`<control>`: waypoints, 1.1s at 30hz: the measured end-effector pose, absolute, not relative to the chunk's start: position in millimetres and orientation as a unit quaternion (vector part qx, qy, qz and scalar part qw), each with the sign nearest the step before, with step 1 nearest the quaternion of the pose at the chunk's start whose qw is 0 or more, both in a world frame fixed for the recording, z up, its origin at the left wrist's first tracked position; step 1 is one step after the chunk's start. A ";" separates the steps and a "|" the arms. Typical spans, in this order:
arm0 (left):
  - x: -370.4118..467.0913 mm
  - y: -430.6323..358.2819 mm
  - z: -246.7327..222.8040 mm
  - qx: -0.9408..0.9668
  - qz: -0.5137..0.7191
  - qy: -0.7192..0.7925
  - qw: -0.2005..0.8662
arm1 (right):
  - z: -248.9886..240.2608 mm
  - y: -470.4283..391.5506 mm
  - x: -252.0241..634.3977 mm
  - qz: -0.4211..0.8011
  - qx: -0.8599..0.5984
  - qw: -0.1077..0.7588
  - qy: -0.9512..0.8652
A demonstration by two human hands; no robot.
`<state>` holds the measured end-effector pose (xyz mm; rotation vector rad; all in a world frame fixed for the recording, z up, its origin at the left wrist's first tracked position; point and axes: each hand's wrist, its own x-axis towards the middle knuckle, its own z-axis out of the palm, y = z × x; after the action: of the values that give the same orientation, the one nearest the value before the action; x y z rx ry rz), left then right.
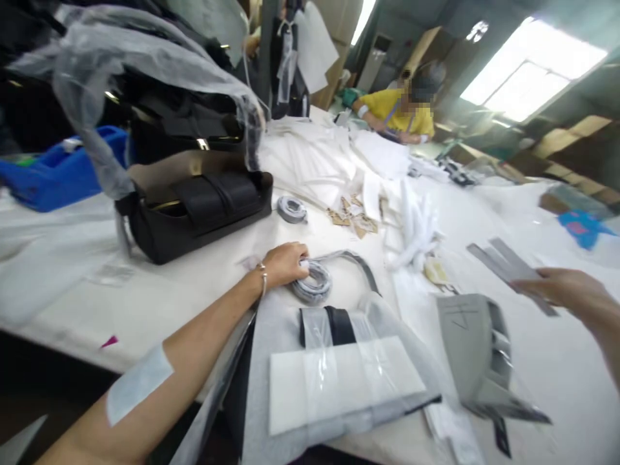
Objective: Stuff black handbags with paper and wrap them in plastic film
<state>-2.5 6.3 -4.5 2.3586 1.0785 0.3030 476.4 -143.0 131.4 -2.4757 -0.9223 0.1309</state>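
A coiled grey strap [314, 284] lies on the white table, its loose end curving right. My left hand [287, 263] grips the coil's left edge with the fingers closed. Over at the right, my right hand [557, 286] holds flat grey strips [506, 263] above the table. Just below the coil is a bag wrapped in white tissue and clear plastic, with a white sheet [339, 381] on it. A grey pouch [472, 349] in clear plastic lies between that bag and my right hand.
A black handbag [203, 210] with a wrapped handle stands at the left, beside a blue bin [62, 171]. Another coil [292, 209], brown scraps [356, 216] and white rolls [414, 226] lie farther back. A person in yellow [400, 113] works at the far end.
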 end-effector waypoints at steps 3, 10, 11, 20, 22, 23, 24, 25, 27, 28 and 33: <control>0.1 6.0 -7.9 0.869 0.125 0.404 0.255 | 143.0 -161.9 440.3 0.111 -0.916 0.222 -0.315; -0.1 -4.4 -1.0 0.864 0.120 0.431 0.231 | 46.6 -147.0 340.1 0.258 -0.847 0.272 -0.376; -0.9 -6.0 -0.6 0.864 0.122 0.431 0.230 | 36.9 -147.2 334.0 0.267 -0.846 0.278 -0.369; -12.6 -17.0 -4.9 0.867 0.132 0.419 0.234 | 0.9 -134.7 311.9 0.282 -0.849 0.306 -0.326; -12.6 -17.9 -3.3 0.865 0.131 0.422 0.236 | -2.0 -132.6 314.0 0.273 -0.854 0.301 -0.325; -12.5 -18.4 -2.4 0.864 0.131 0.424 0.237 | -3.3 -132.4 316.1 0.269 -0.856 0.297 -0.327; -12.4 -18.7 -1.5 0.863 0.131 0.425 0.239 | -4.4 -132.7 318.4 0.266 -0.857 0.294 -0.329; -12.3 -19.0 -0.9 0.862 0.132 0.426 0.242 | -5.4 -133.3 320.9 0.263 -0.857 0.292 -0.333; -12.4 -19.2 -0.8 0.861 0.132 0.425 0.246 | -7.1 -134.1 325.1 0.256 -0.858 0.288 -0.341; -12.6 -19.0 -1.2 0.860 0.133 0.425 0.248 | -7.6 -134.0 326.7 0.251 -0.858 0.286 -0.345; -12.8 -17.6 -5.0 0.858 0.137 0.426 0.252 | -3.7 -127.2 331.0 0.207 -0.862 0.285 -0.365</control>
<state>-12.8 -17.6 -5.0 2.3348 1.1582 0.3726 331.0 -127.2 -3.7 -2.3060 -0.9766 0.5525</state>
